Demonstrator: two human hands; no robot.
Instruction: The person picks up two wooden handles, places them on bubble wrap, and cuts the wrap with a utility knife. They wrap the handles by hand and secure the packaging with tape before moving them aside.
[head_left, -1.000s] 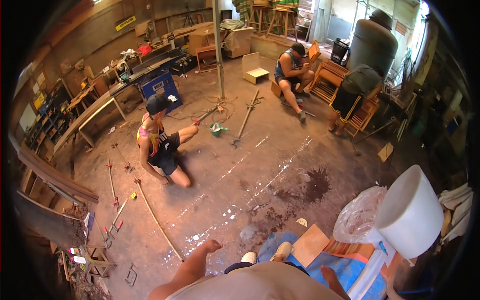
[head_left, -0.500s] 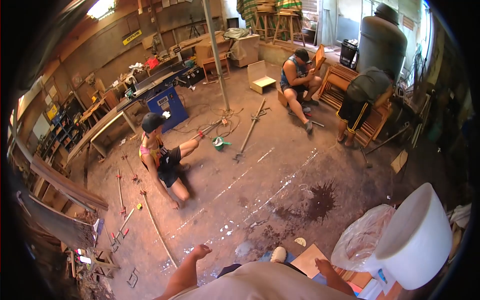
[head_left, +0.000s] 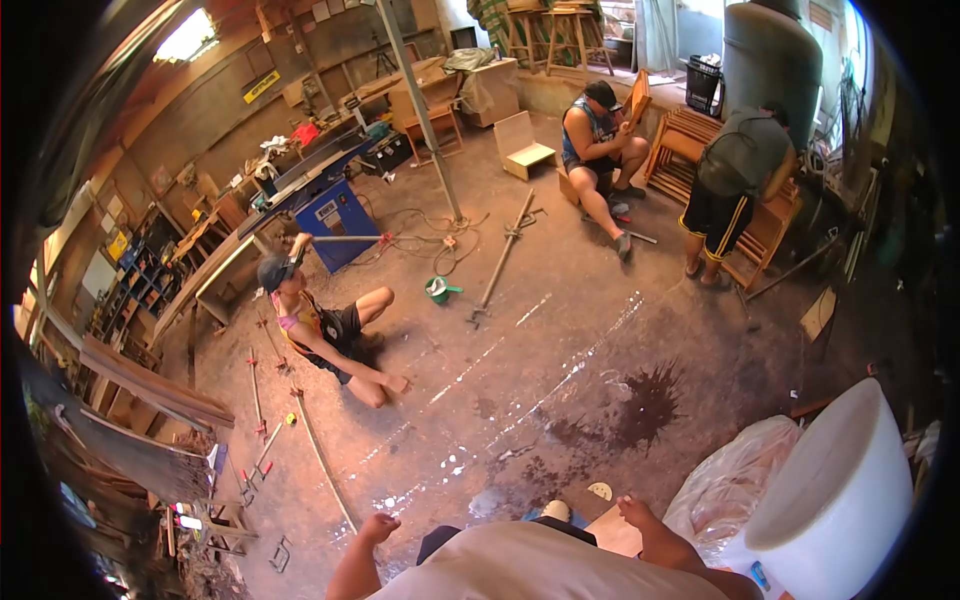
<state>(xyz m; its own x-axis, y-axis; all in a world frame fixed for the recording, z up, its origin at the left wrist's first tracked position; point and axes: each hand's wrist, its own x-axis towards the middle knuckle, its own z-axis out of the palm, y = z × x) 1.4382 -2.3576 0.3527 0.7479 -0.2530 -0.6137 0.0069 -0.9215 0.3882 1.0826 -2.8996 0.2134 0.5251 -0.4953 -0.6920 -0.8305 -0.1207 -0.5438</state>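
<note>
My left hand [head_left: 380, 528] hangs low in front of my body, fingers loosely curled and holding nothing. The near end of a long bar clamp [head_left: 325, 460] lies on the floor close beyond it. On the other side, my right hand [head_left: 634, 511] is half open and empty, with its fingers a little apart. It overlaps the edge of a light wooden board [head_left: 606, 532], which my body partly hides. One of my shoes [head_left: 556, 511] shows between the hands.
A large white roll [head_left: 835, 500] and crumpled clear plastic [head_left: 735, 470] stand at my right. A person [head_left: 325, 330] sits on the floor at left, raising a bar clamp [head_left: 345, 239]. Farther back, a person [head_left: 600, 150] sits holding a wooden piece; another [head_left: 735, 180] bends over stacked wooden frames [head_left: 677, 150].
My right hand has risen slightly off the board's right side and moved left. My left hand has dropped a little. The person at left has lifted a bar clamp.
</note>
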